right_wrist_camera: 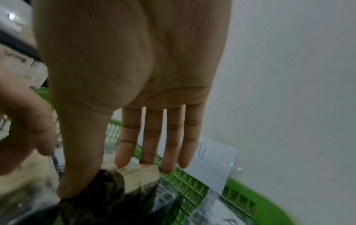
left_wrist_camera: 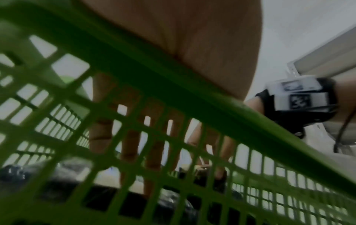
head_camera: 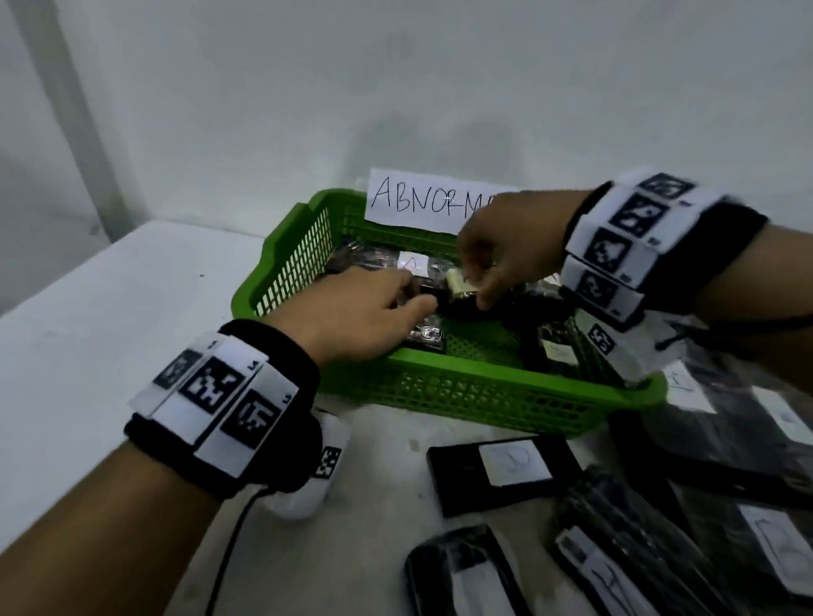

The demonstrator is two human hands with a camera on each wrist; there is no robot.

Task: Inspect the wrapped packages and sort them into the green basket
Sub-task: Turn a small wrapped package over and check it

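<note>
The green basket (head_camera: 461, 397) stands mid-table, and both hands reach into it. Between them is a black wrapped package (head_camera: 462, 306) with a cream label. My right hand (head_camera: 477, 288) pinches its top from above, thumb on the black wrap and fingers on the label edge, as the right wrist view shows on the package (right_wrist_camera: 134, 190). My left hand (head_camera: 405, 296) holds the package's left end between thumb and fingers. In the left wrist view the left hand's fingers (left_wrist_camera: 131, 149) point down behind the basket's mesh wall (left_wrist_camera: 173, 85).
More black packages (head_camera: 374, 258) lie in the basket. A paper sign reading ABNORMAL (head_camera: 415, 203) leans on its back rim. Several labelled black packages (head_camera: 504, 471) lie on the white table (head_camera: 84, 335) at front right. A wall stands close behind.
</note>
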